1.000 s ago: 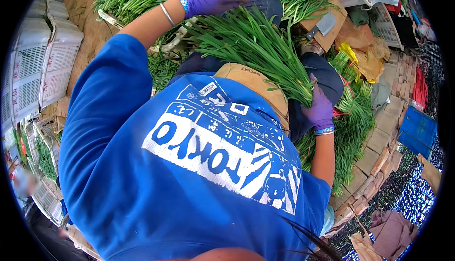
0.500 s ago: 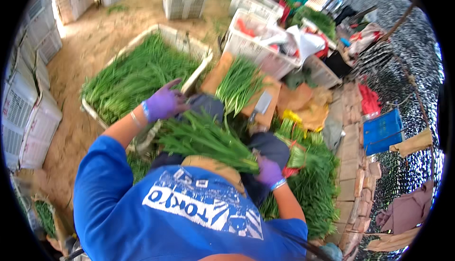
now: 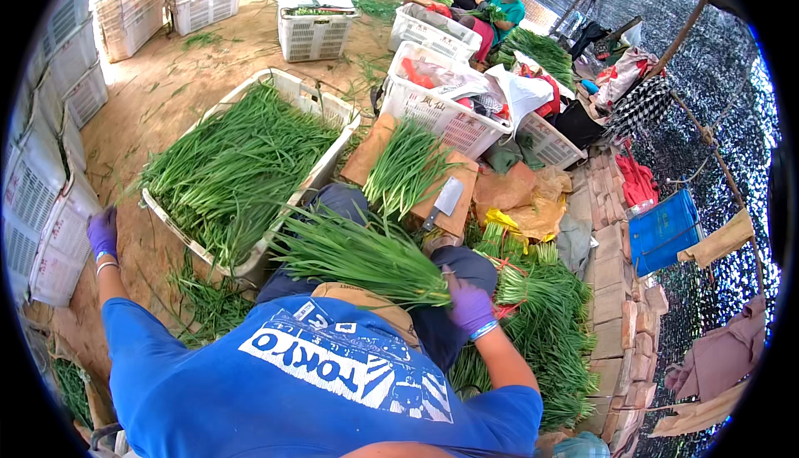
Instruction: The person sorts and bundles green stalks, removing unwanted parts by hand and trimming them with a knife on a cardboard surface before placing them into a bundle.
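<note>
In my gloved right hand (image 3: 472, 308) I grip a bunch of green chives (image 3: 358, 254) by its stem end. The long leaves spread leftward across my lap. My left hand (image 3: 102, 232), also in a purple glove, is stretched far out to the left over the dirt floor, its fingers loosely apart with nothing visible in them. In front of my knees, another pile of chives (image 3: 405, 167) lies on a wooden board (image 3: 462, 200). A cleaver (image 3: 444, 203) rests on that board, to the right of the pile.
A white crate (image 3: 329, 108) full of loose chives stands front left. Tied bundles (image 3: 537, 308) are heaped to my right, beside a brick edging (image 3: 612, 292). A white crate (image 3: 437, 117) with bags stands ahead. Stacked crates (image 3: 58, 233) line the left. A co-worker (image 3: 505, 13) sits far off.
My left hand has swung from above the chive bunch out to the far left. My right hand keeps its grip on the bunch near my lap.
</note>
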{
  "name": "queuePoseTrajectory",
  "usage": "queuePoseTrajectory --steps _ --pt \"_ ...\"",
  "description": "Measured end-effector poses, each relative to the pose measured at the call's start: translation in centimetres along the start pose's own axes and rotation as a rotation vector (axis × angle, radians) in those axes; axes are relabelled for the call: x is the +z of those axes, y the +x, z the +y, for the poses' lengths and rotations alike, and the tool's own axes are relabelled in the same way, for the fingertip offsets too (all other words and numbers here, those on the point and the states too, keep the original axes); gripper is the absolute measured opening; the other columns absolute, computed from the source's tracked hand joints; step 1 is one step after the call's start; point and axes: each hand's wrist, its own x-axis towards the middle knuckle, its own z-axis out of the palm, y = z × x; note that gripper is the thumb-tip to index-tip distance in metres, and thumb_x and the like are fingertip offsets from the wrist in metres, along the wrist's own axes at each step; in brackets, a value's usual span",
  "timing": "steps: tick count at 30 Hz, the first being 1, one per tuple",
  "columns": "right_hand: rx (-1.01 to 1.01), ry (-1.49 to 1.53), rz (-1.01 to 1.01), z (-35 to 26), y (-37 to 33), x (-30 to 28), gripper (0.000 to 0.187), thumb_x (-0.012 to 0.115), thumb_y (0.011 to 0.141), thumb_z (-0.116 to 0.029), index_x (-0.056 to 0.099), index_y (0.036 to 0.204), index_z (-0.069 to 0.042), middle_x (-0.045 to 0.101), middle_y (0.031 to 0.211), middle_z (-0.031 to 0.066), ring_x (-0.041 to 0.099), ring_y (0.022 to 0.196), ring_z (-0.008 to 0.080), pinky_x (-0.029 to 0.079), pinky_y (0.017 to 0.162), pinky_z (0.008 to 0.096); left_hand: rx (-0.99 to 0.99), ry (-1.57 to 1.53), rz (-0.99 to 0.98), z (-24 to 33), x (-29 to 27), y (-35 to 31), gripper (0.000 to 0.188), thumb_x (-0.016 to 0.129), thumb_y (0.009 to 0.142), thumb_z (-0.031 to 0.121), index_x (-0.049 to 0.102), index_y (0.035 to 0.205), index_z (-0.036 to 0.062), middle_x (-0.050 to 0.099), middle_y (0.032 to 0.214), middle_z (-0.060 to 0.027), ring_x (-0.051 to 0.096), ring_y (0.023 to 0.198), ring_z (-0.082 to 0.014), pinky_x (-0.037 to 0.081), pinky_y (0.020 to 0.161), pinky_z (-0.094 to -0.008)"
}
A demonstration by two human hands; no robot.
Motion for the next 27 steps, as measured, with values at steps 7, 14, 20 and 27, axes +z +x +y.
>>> queuePoseTrajectory --steps 7,14,20,27 --pt "-0.049 -0.395 0.176 4.3 1.5 -8.3 0.062 0.047 0.069 -0.006 0.033 0.129 -0.01 0.053 0.077 0.0068 0.053 0.056 0.0192 0.044 0.047 0.0296 -0.574 0.32 -0.908 -7.1 9.4 -11.9 0.033 0.052 0.078 0.033 0.063 0.094 0.0063 0.059 0.099 -0.0148 0.056 0.092 -0.0321 0.044 0.08 -0.0396" --pt "0.01 -0.588 0.213 8.0 1.9 -16.6 0.053 0.054 0.067 -0.006 0.041 0.119 -0.005 0.053 0.083 0.0073 0.053 0.067 0.0229 0.044 0.056 0.0313 0.396 0.173 -1.402 10.8 7.8 -16.8 0.042 0.051 0.077 0.041 0.06 0.099 0.0059 0.059 0.102 -0.0141 0.055 0.096 -0.0308 0.041 0.083 -0.0383" --pt "-0.05 -0.834 0.458 10.0 5.4 -21.3 0.048 0.051 0.071 -0.005 0.043 0.118 -0.008 0.052 0.082 0.0057 0.053 0.066 0.0214 0.044 0.056 0.0317 0.845 -0.469 -1.151 29.2 -6.1 -10.6 0.041 0.048 0.08 0.042 0.062 0.085 0.0037 0.061 0.078 -0.0157 0.059 0.069 -0.0314 0.047 0.065 -0.0366" --pt "-0.016 -0.76 0.573 4.4 12.4 -25.1 0.06 0.05 0.074 -0.01 0.031 0.13 -0.014 0.052 0.078 0.0051 0.053 0.059 0.0193 0.044 0.049 0.0301 0.975 -1.956 -1.721 48.2 -17.0 -10.1 0.078 0.062 0.077 0.014 0.013 0.136 0.0063 0.048 0.119 -0.0079 0.046 0.104 -0.0111 0.038 0.087 -0.0284"
